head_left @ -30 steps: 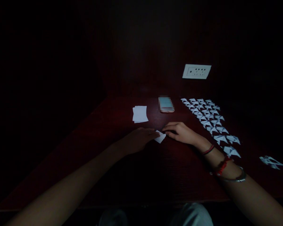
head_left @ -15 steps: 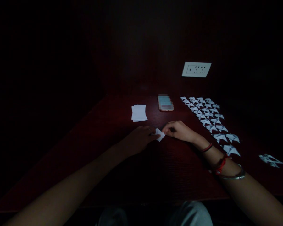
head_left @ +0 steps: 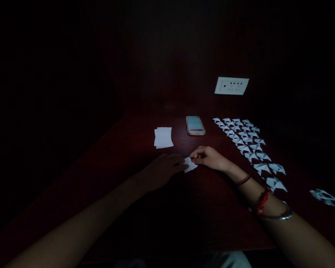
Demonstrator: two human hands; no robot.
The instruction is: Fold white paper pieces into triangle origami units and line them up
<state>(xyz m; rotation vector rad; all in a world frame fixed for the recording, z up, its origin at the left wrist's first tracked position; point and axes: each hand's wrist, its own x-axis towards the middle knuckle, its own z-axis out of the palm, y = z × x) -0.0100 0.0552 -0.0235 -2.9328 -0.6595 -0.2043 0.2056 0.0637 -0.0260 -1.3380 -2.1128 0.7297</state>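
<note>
A small piece of folded white paper [head_left: 190, 165] lies on the dark red table between my hands. My left hand [head_left: 167, 167] reaches in from the left, with its thumb over the paper and its fingers at the far edge. My right hand [head_left: 208, 158] has its thumb and forefinger pinched together on the paper's upper right edge. Fingers cover part of the paper, so its exact folds cannot be made out. Just beyond my left hand is a small stack of white paper sheets [head_left: 163, 137].
A phone [head_left: 195, 125] with a blurred screen lies behind my hands. Rows of folded paper figures [head_left: 247, 139] spread along the right side, and a loose cluster of folded paper [head_left: 324, 197] sits farther right. A socket plate [head_left: 231, 86] is on the back wall. The room is dark.
The whole view has shifted slightly, with table items appearing lower. My right thumb and the paper have moved a little against each other, and the paper is turned slightly.
</note>
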